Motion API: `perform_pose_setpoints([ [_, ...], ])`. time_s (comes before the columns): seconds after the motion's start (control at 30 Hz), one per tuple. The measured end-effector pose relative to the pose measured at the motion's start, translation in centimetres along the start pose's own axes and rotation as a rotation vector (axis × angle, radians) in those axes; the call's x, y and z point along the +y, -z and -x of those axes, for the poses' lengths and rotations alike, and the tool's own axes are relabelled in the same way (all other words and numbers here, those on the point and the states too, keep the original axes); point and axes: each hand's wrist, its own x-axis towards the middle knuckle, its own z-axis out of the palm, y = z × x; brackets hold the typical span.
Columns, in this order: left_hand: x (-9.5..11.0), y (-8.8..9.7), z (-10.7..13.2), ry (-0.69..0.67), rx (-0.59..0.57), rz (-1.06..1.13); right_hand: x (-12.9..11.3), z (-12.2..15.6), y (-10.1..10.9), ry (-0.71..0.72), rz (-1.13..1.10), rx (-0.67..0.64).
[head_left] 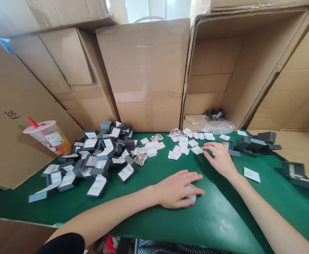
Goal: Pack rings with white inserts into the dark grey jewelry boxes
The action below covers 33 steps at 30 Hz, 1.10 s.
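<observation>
My left hand (179, 189) lies palm down on the green table, fingers spread over a small whitish piece (192, 192) that they partly cover. Farther forward and to the right, my right hand (220, 159) has thumb and fingertips close together at the edge of a small white card (197, 150). Many more white cards (183, 141) are scattered just beyond and to the left of it. A white insert (252, 174) with a small mark lies alone to the right of my right forearm.
Open dark boxes with white linings (101, 155) are heaped at left, near a drink cup (50, 137) with a red straw. More dark boxes (257, 141) sit at right. Cardboard cartons (146, 74) wall the back; an open carton (212, 83) holds clear plastic (210, 124).
</observation>
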Motion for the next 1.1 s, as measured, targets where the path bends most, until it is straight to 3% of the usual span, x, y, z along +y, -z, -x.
perform_pose_setpoints([
  [0.13, -2.7, -0.6, -1.2, 0.158, 0.111, 0.048, 3.3, 0.2, 1.2, -0.163, 0.202, 0.082],
  [0.23, -3.3, -0.7, -1.2, 0.21, 0.122, 0.052, 5.3, 0.6, 2.3, -0.324, 0.331, 0.002],
  [0.37, -3.1, -0.8, -1.1, 0.276, 0.193, 0.012, 6.6, 1.1, 4.0, -0.482, 0.243, -0.134],
  [0.47, -3.3, -0.9, -1.1, 0.343, 0.211, 0.043, 6.6, 1.2, 5.0, -0.501, 0.139, -0.215],
  [0.57, -3.8, -0.9, -0.9, 0.359, 0.23, 0.131, 6.0, 1.0, 5.3, -0.476, 0.1, -0.204],
  [0.73, -4.7, -1.1, -0.7, 0.425, 0.324, 0.361, 3.9, 0.2, 5.8, -0.46, 0.081, -0.08],
  [0.93, -5.1, -1.0, -1.0, 0.534, 0.437, 0.52, -2.0, 1.3, 6.9, -0.338, 0.004, 0.091],
  [1.1, -4.8, -0.9, -1.1, 0.546, 0.431, 0.611, -4.6, 2.9, 4.9, -0.242, -0.051, -0.028],
])
